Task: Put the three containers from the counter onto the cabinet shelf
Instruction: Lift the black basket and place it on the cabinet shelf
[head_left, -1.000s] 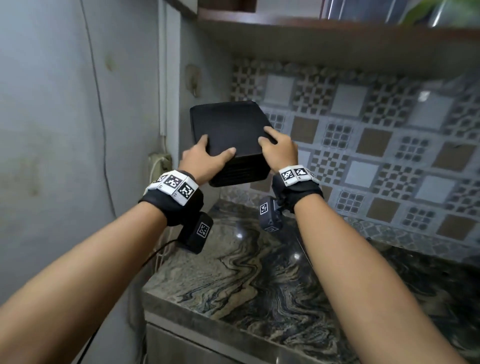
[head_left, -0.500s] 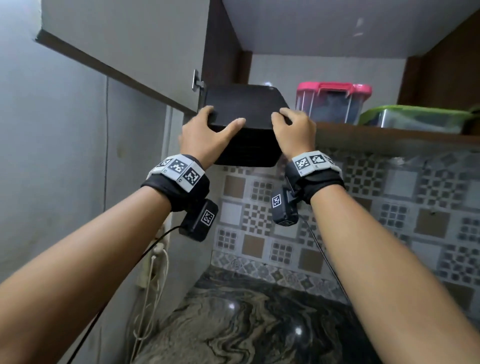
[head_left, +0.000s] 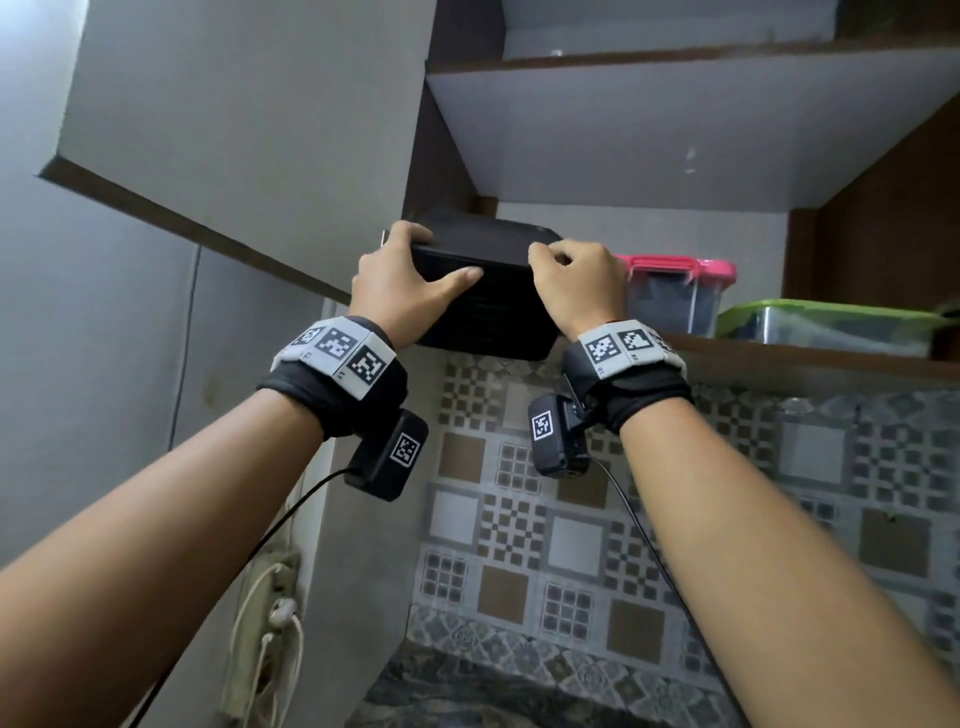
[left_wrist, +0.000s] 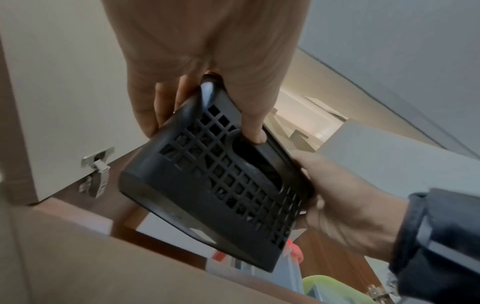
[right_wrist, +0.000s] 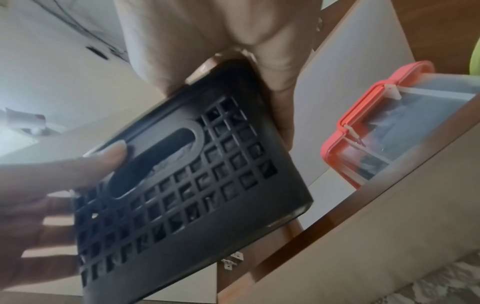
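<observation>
Overhead, both hands (head_left: 488, 291) gripping unlabelled black container (head_left: 483, 312); no writing legible

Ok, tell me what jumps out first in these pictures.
First, the black lattice-sided basket, raised between the left hand and the right hand, each with a grip on one end, at the left front edge of the cabinet shelf. Next, on that shelf to its right, a pink-lidded clear container and, further right, a green-lidded container.

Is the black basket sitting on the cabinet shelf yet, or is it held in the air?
Held: left hand and right hand grip the black basket, its base below the shelf edge.
</observation>
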